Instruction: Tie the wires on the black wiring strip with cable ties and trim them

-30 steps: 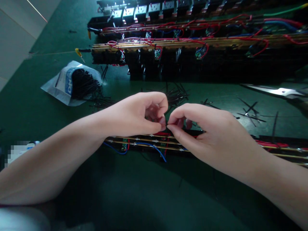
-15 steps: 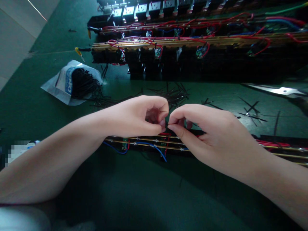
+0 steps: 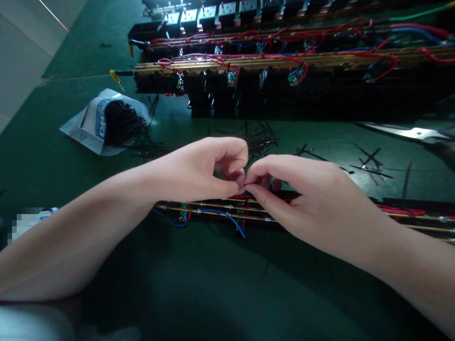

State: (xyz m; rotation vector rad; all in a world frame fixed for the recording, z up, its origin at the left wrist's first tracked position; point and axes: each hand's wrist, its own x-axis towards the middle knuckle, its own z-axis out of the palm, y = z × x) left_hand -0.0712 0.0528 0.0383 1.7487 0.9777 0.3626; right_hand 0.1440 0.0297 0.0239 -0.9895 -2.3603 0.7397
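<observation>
My left hand (image 3: 209, 170) is curled, with thumb and fingertips pinched together just above a long black strip assembly (image 3: 213, 213) with brass rods and red and blue wires. My right hand (image 3: 302, 189) pinches thumb against index finger, its tips meeting those of the left. Between the fingertips only a dark sliver shows, seemingly a thin black cable tie mostly hidden by the fingers. Behind the hands lies a loose pile of black cable ties (image 3: 263, 137). Part of the assembly is covered by the right hand.
An opened plastic bag of black cable ties (image 3: 101, 123) lies at left. Larger wired assemblies (image 3: 249, 66) span the back. Scissors (image 3: 415, 133) rest at right, near scattered ties (image 3: 371, 161). All this is on a green tabletop (image 3: 213, 284).
The right fingertips have shifted slightly left and now touch the left fingertips, closing the small gap. The left hand has risen a little. The assembly stays in place.
</observation>
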